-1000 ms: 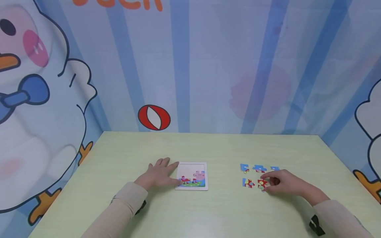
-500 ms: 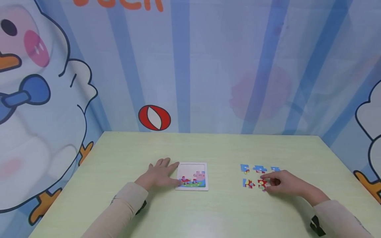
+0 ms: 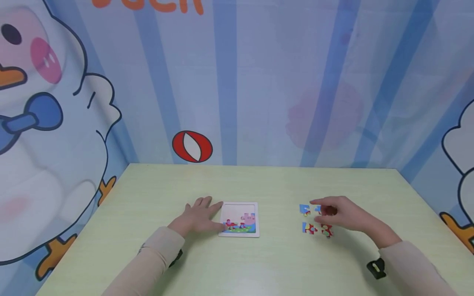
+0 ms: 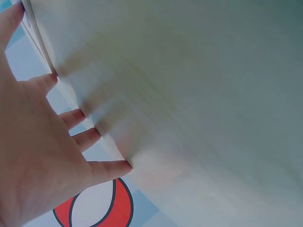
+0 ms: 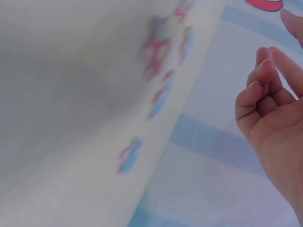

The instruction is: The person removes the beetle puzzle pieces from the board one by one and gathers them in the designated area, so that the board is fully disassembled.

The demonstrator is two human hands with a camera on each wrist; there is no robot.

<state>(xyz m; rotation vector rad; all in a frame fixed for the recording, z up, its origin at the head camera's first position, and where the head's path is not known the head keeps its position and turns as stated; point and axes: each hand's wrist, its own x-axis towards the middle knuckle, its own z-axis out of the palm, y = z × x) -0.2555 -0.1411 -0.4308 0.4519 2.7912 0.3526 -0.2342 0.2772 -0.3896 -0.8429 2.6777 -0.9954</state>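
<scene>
My left hand (image 3: pixel 197 218) lies with fingers spread at the left edge of a white puzzle tray (image 3: pixel 257 220). Its thumb and index finger touch that edge; in the left wrist view the fingertips rest on the table. Joined pieces with a pink pig picture (image 3: pixel 249 218) fill the tray's lower part. My right hand (image 3: pixel 346 213) hovers over loose jigsaw pieces, thumb and index finger apart with nothing between them. A red-patterned piece (image 3: pixel 327 230) lies just below it, beside a yellow-and-red piece (image 3: pixel 310 228). A blue corner piece (image 3: pixel 304 209) sits to its left. The hand partly hides the others.
The pale table (image 3: pixel 281 263) ends at a blue striped backdrop (image 3: pixel 259 82) with cartoon ducks. In the right wrist view, loose pieces such as a blue one (image 5: pixel 130 155) lie on the tabletop, blurred.
My right hand has left the red-patterned piece and moved up and left over the upper row of pieces. The left hand and tray have stayed put.
</scene>
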